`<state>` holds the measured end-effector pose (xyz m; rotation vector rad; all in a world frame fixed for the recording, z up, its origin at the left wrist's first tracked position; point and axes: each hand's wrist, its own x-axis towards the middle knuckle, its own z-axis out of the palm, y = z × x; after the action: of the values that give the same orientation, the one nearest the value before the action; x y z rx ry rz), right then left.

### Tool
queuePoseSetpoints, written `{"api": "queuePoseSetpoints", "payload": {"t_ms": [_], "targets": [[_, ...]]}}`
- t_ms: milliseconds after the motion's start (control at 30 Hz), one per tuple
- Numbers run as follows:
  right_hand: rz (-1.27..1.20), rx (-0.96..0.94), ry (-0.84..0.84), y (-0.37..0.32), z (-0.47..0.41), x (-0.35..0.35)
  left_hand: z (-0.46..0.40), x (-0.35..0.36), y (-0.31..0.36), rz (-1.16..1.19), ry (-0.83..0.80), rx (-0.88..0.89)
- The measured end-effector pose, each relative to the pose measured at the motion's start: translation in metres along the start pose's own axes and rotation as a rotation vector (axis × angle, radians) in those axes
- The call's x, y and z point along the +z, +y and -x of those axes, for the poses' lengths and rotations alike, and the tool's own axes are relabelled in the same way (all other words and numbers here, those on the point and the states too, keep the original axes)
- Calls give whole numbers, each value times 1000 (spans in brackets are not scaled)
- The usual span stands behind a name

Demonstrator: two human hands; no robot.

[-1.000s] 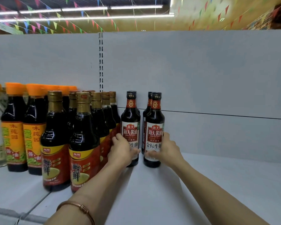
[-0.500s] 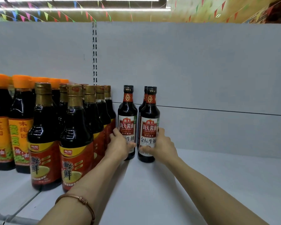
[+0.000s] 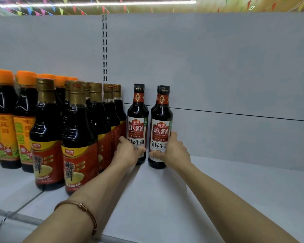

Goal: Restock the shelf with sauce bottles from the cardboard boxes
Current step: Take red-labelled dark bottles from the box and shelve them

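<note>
Two dark sauce bottles with black caps and red-and-white labels stand upright near the back of the white shelf (image 3: 235,190). My left hand (image 3: 128,153) grips the lower part of the left bottle (image 3: 137,120). My right hand (image 3: 172,151) grips the lower part of the right bottle (image 3: 161,120). A third bottle of the same kind stands directly behind the right one, mostly hidden. No cardboard box is in view.
Left of my hands stand rows of gold-capped sauce bottles (image 3: 77,137) with red labels, and further left orange-capped bottles (image 3: 3,120). The grey back panel (image 3: 218,67) rises behind. Bare shelf stretches to the right of the two bottles.
Both hands have stayed on the two bottles and pushed them slightly further back on the shelf; the camera has shifted a little.
</note>
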<state>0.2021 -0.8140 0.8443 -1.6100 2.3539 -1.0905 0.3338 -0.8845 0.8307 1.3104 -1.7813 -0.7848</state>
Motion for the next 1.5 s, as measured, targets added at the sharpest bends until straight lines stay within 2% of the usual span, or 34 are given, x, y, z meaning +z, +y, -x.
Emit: {"api": "queuePoseSetpoints", "payload": {"t_ms": [67, 233, 333, 433, 533, 733, 933, 1167, 1300, 1500], "targets": [[11, -8, -32, 2, -4, -1, 10, -3, -1, -4, -4, -33], [-158, -26, -162, 7, -1, -13, 46, -13, -5, -143, -7, 60], [-243, -48, -190, 1, 21, -26, 62, -22, -2, -151, 18, 107], [-301, -166, -197, -16, 59, -48, 82, -34, 7, -75, -54, 134], [-305, -366, -158, -38, 98, -63, 105, -58, 18, 20, -125, 154], [-356, -548, -224, -108, 169, -64, 172, -138, 10, 115, -85, 220], [-446, -625, -279, -194, 240, -22, 240, -238, -45, 66, 5, 171], [-456, -762, -443, -296, 323, 61, 320, -360, -145, -97, 186, 26], [-520, -806, -571, -352, 368, 119, 365, -424, -192, -238, 181, -76], [-554, -894, -719, -419, 413, 203, 402, -485, -266, -265, 217, -216]]}}
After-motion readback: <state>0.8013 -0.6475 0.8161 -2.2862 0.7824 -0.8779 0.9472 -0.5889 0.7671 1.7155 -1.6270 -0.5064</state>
